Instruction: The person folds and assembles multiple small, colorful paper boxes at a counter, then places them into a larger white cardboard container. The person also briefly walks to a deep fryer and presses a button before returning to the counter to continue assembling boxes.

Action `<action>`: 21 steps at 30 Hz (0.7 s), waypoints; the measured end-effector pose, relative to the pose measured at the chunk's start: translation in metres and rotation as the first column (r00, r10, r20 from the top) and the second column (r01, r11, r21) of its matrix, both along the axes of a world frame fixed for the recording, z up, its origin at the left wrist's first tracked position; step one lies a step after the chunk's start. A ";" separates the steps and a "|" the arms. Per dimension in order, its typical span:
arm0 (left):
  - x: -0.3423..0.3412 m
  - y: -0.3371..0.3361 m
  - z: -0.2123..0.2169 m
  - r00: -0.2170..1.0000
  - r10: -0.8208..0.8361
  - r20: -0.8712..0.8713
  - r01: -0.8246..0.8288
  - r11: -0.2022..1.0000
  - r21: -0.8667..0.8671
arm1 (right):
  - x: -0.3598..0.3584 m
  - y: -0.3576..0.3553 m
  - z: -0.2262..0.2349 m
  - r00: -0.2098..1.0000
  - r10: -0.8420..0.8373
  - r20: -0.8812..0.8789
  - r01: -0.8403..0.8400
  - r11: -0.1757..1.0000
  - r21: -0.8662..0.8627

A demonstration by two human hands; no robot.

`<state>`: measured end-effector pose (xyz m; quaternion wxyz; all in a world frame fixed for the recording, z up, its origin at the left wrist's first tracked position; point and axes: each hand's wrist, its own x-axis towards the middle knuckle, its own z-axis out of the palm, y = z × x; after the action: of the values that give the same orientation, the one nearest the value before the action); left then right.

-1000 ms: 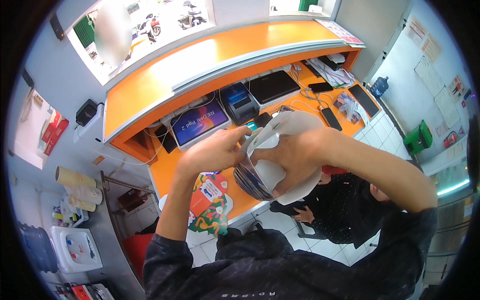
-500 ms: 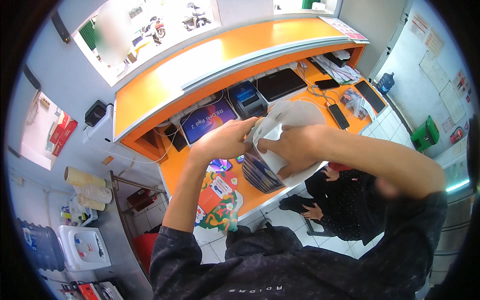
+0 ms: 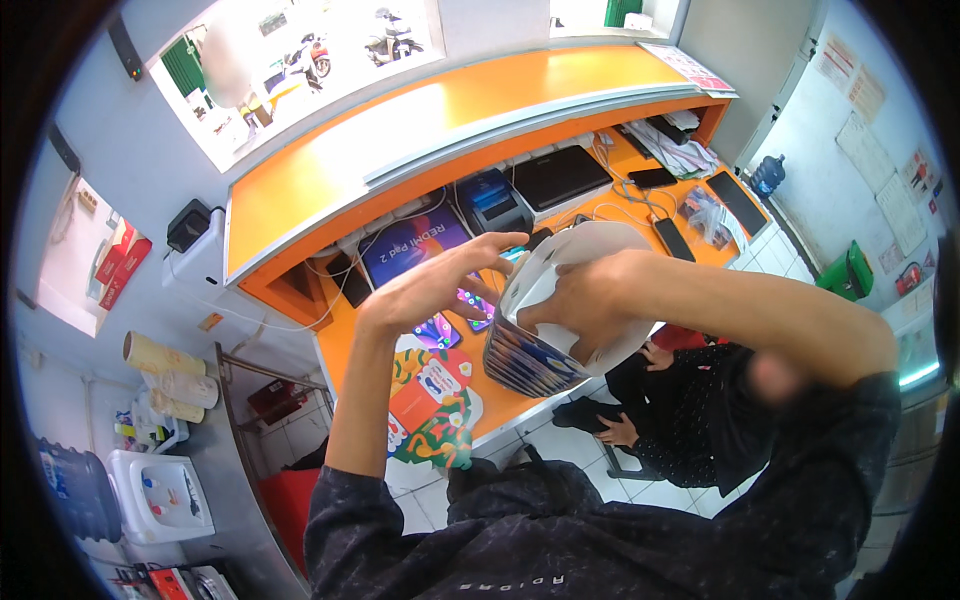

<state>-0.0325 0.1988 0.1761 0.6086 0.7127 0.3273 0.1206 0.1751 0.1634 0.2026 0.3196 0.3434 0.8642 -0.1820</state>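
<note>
Head view, looking down over an orange service counter [image 3: 430,110] and the orange desk [image 3: 345,345] below it; 2 bare hands are raised above the desk.

Right hand [image 3: 580,300]: closed on a stack of printed cards [image 3: 525,360], thumb and fingers pressed against its white upper side; the stack is gripped edge-on, its dark patterned edges fanned toward the lower left; it is held in the air above the front edge of the desk, clear of the surface.

Left hand [image 3: 430,285]: open, fingers spread and slightly curled, nothing held; fingertips are seen just beside the upper left corner of the stack; contact cannot be told.

On the desk below the left hand a tablet with a lit purple screen [image 3: 415,250] is laid flat; a colourful leaflet [image 3: 435,410] is spread near the front edge; a dark laptop [image 3: 560,175] and a black phone [image 3: 652,178] are seen farther right.

Below the stack, a seated person in black clothing [image 3: 680,410] is visible.
</note>
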 end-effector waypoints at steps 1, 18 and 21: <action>0.000 -0.005 0.003 0.999 0.038 -0.030 -0.038 0.999 0.001 | -0.003 0.002 -0.001 0.999 0.021 0.027 -0.021 1.000 -0.002; 0.002 -0.033 -0.065 0.880 0.176 0.441 -0.341 0.881 0.329 | 0.001 -0.027 -0.006 0.975 0.168 -0.146 -0.124 0.954 0.273; 0.009 -0.051 -0.100 0.775 0.023 0.632 -0.293 0.899 0.326 | -0.002 -0.036 -0.004 0.956 -0.019 -0.294 0.070 0.984 0.163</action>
<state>-0.0237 0.1481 0.0765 0.5068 0.7141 0.1395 0.4623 0.1735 0.1276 0.1981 0.1540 0.3584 0.9063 -0.1627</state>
